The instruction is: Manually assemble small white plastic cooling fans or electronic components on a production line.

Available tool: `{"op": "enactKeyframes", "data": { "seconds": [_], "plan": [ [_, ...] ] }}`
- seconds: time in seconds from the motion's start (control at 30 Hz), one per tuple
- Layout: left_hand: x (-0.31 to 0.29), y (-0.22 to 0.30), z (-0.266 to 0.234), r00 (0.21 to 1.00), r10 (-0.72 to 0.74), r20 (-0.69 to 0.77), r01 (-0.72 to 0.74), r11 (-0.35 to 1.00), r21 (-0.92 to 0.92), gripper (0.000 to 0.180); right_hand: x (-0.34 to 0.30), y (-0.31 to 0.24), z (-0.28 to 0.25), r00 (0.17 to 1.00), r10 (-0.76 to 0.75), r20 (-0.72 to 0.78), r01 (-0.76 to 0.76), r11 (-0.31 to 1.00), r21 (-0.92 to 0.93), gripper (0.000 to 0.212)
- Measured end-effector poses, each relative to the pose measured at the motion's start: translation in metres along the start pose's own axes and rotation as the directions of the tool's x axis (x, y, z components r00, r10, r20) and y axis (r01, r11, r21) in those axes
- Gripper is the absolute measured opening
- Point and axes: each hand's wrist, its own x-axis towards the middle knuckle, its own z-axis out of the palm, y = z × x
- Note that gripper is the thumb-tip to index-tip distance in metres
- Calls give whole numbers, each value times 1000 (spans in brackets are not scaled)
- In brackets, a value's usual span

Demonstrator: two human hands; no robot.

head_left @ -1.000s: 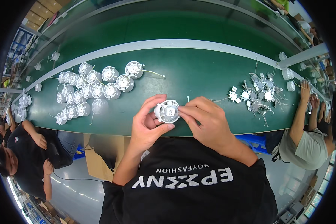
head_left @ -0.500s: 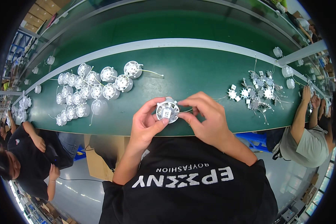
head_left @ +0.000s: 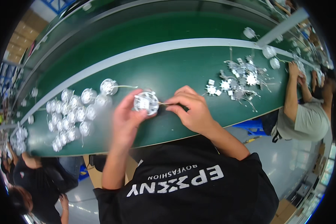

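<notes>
My left hand [head_left: 124, 118] is closed round the rim of a round clear-and-white plastic housing [head_left: 146, 103], its spoked face turned up and a small square white label at the middle. From the housing's right side runs a thin pale wire [head_left: 162, 103]. My right hand [head_left: 193, 111] pinches that wire between thumb and fingertips, a little apart from the housing. Both hands are above the green table [head_left: 175, 132]. Left of my left hand, several similar round housings [head_left: 80, 114] stand in a cluster, one trailing a wire.
On the right lies a tangled heap of white star-shaped pieces [head_left: 251, 78] with thin wires. A pale rail [head_left: 156, 45] crosses the table behind my hands. Co-workers sit on both sides: a grey-shirted person [head_left: 302, 119] at right, a black-clad person [head_left: 35, 183] at left.
The view has turned, so the table slants. My hands and the housing have shifted left in view. My right hand has moved off the housing's rim, and the wire stretches between them.
</notes>
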Motion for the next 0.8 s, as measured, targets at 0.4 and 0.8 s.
{"op": "enactKeyframes", "data": {
  "seconds": [0.4, 0.8],
  "plan": [
    [231, 61, -88, 994, 56, -97, -17, 930, 367, 56, -41, 28, -74, 1000, -6, 22, 14, 919, -394, 26],
    [145, 90, -36, 940, 336, 54, -236, 530, 814, 44, -32, 30, -72, 993, 87, 84, -41, 893, -448, 14]
  ]
}}
